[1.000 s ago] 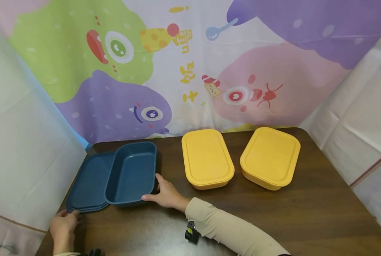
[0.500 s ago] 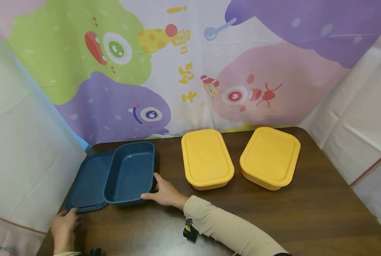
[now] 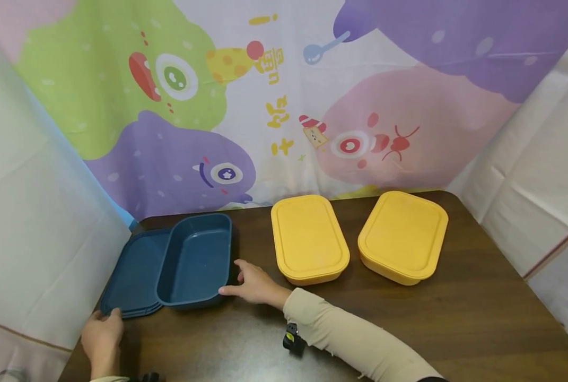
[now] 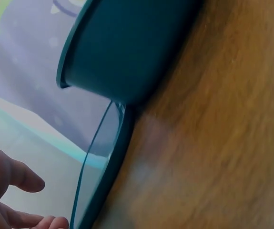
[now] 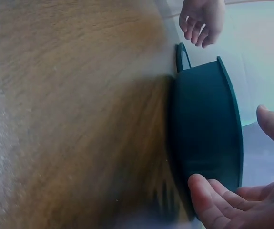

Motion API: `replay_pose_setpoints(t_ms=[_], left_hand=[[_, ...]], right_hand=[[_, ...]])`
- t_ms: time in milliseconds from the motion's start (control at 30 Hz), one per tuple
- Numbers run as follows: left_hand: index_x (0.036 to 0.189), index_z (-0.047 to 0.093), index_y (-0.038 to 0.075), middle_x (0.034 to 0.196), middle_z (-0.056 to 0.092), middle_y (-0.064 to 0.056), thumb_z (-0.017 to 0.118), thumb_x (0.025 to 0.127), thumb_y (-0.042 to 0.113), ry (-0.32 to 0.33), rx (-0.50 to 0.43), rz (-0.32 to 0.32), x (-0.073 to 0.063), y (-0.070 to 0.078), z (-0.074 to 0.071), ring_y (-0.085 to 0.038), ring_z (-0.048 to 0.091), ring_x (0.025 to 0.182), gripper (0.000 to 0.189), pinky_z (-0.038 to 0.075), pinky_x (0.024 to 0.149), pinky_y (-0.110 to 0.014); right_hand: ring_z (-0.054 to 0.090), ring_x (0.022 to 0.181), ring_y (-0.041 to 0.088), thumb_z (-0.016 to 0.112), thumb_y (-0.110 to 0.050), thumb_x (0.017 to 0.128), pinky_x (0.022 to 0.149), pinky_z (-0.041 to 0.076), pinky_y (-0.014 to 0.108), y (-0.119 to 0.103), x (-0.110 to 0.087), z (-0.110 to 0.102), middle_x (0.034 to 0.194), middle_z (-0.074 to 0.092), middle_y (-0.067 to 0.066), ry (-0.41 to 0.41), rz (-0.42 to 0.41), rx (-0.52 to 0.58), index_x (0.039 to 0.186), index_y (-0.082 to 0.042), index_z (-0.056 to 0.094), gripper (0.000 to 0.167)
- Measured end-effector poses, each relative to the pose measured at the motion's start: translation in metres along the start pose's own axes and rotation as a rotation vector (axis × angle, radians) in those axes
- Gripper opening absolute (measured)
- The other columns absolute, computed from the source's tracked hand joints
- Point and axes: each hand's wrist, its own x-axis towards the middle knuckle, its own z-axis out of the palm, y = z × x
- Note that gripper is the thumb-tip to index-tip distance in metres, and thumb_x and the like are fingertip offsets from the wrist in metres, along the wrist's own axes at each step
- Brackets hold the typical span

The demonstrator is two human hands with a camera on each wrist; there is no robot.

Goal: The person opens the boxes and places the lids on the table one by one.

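Note:
A dark blue open food container [image 3: 198,260] stands on the left part of the table, with nothing inside it. To its left lies a matching blue lid [image 3: 138,270], whose right side the container overlaps in the head view. My left hand [image 3: 103,331] is at the lid's near left corner; in the left wrist view its fingertips [image 4: 55,222] come right at the lid's edge, the thumb spread apart from it. My right hand [image 3: 255,284] is at the container's near right corner. In the right wrist view its fingers [image 5: 203,195] lie loosely beside the wall and the thumb [image 5: 272,124] stands off the rim.
Two yellow lidded containers, a middle one [image 3: 309,239] and a right one [image 3: 403,236], stand at the back of the brown wooden table [image 3: 408,318]. Behind it hangs a cartoon-printed cloth [image 3: 288,106]. A pale cloth wall [image 3: 40,212] borders the left side.
My right hand has eased slightly right, off the container's corner. My left hand has shifted a little to the right along the lid's near edge. The containers have stayed in place.

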Motion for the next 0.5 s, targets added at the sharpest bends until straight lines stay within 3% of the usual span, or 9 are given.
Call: replay_pose_setpoints(t_ms=[267,500], left_hand=[[0.145,0.036,-0.008,0.136,0.046,-0.034,0.043,0.098,0.023,0.057,0.016,0.121,-0.01,0.018,0.006,-0.049,0.041,0.127,0.056,0.031,0.107,-0.058],[0.136,0.048,-0.008,0.135,0.046,-0.035,0.047,0.099,0.02,0.063,0.0,0.305,-0.024,0.033,0.008,-0.05,0.047,0.12,0.047,0.037,0.098,-0.06]], right_hand=[[0.06,0.098,0.018,0.068,-0.052,0.086,0.084,0.052,0.032,-0.008,-0.003,-0.009,0.118,0.063,0.013,0.007,-0.036,-0.059,0.146,-0.006,0.039,0.081],[0.059,0.099,0.017,0.066,-0.052,0.087,0.085,0.052,0.031,-0.015,-0.006,-0.019,0.121,0.06,0.013,0.013,-0.076,-0.083,0.146,-0.006,0.04,0.079]])
